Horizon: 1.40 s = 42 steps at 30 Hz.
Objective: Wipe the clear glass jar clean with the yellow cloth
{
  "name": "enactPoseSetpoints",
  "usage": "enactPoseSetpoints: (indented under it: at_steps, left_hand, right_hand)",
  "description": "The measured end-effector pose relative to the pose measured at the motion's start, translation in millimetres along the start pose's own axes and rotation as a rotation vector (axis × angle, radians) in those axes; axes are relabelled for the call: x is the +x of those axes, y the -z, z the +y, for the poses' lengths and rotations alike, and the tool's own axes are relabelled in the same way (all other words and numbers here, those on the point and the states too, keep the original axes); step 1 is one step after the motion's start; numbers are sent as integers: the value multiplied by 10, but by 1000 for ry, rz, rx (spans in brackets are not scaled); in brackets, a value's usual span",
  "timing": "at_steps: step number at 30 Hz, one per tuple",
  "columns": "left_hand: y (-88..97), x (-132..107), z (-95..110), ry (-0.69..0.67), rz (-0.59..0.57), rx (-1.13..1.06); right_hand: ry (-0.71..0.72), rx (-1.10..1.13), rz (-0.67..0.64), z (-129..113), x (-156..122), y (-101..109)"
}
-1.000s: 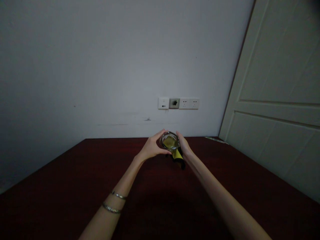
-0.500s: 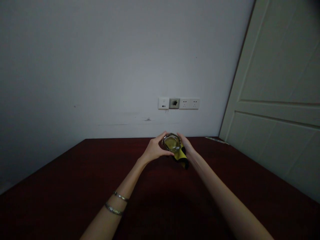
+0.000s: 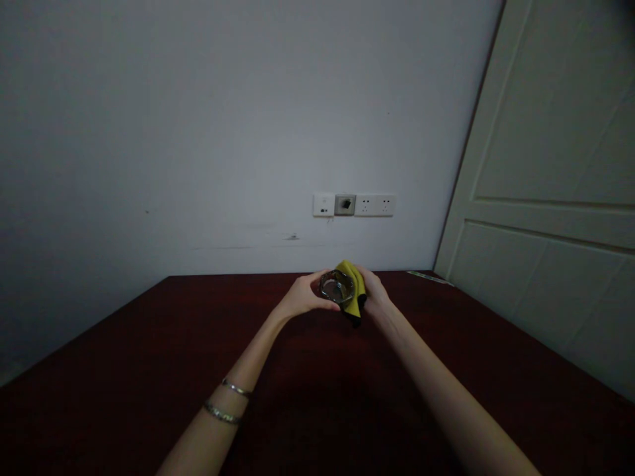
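Note:
A small clear glass ashtray or bowl with a faceted rim (image 3: 337, 287) is held up above the dark red table, its opening tilted toward me. My left hand (image 3: 306, 295) is closed on its left side, thumb below and fingers above. A yellow cloth with black edging (image 3: 355, 291) wraps the right side of the glass. Behind the cloth, my right hand (image 3: 373, 289) grips it and presses it against the glass; most of its fingers are hidden. Two silver bangles (image 3: 223, 414) circle my left forearm.
The dark red table (image 3: 149, 344) reaches back to a pale wall. Sockets and switches (image 3: 354, 205) are set in that wall above the table's far edge. A flat narrow strip (image 3: 429, 277) lies at the back right corner, near a panelled white door (image 3: 550, 198).
The yellow cloth has moved from behind and under the glass to around its right outer side, rising above the rim. Both hands have shifted slightly, and the glass has moved a little left.

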State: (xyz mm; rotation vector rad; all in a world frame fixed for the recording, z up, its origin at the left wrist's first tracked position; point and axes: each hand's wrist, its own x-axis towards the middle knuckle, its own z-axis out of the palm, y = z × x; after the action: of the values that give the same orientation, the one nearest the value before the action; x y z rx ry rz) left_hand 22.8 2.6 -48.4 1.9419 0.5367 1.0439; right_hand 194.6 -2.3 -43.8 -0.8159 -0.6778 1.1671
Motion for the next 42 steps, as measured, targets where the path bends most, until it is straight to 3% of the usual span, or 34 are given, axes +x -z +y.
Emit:
enactPoseSetpoints:
  at_steps: [3, 5, 11, 14, 19, 24, 30, 35, 42]
  left_hand:
    - [68, -18, 47, -1, -45, 56]
    - [118, -28, 70, -8, -67, 95]
    - [253, -30, 38, 39, -41, -15]
    - [276, -23, -10, 32, -19, -53]
    - [257, -9, -30, 10, -15, -58]
    - [173, -16, 82, 24, -39, -30]
    - [73, -39, 134, -18, -123, 25]
    - [82, -71, 104, -38, -62, 97]
    - [-16, -33, 34, -29, 107, -35]
  right_hand:
    - [-28, -13, 72, 30, -81, -61]
    - [-43, -19, 51, 23, -143, -92]
    - [-32, -16, -198, -27, -270, -146]
    - [9, -49, -261, -14, -269, -158]
    - [108, -138, -208, -2, -236, -156]
    - [211, -199, -187, -43, -223, -139]
    - [85, -176, -207, -5, -203, -107]
    - [-58, -159, -239, -24, -236, -120]
    - [-59, -176, -134, -103, -297, -206]
